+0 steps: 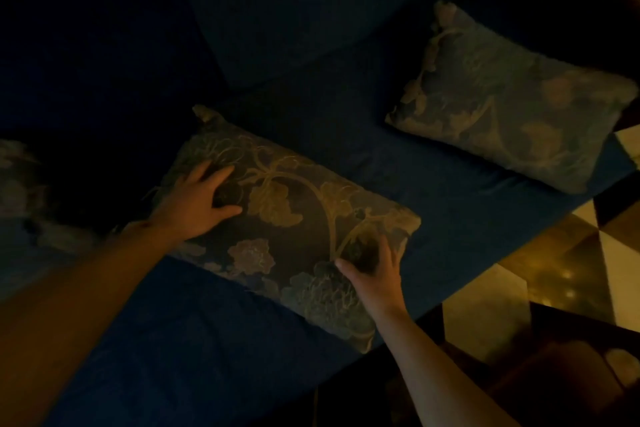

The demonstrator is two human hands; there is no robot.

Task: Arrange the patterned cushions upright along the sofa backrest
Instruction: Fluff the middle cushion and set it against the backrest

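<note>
A dark floral cushion (291,218) lies flat on the blue sofa seat (433,184) in the middle. My left hand (197,204) rests on its left end with fingers spread. On its right end sits my right hand (374,270), thumb and fingers apart, pressing into the fabric. A second floral cushion (512,100) lies flat at the right end of the seat, untouched. Part of a third patterned cushion (20,191) shows dimly at the left edge. The dark blue backrest (277,17) rises behind them.
The room is dim. Past the sofa's front edge at the right is a glossy patterned floor (540,260) in dark and light shapes. A brownish object (571,378) sits low at the bottom right.
</note>
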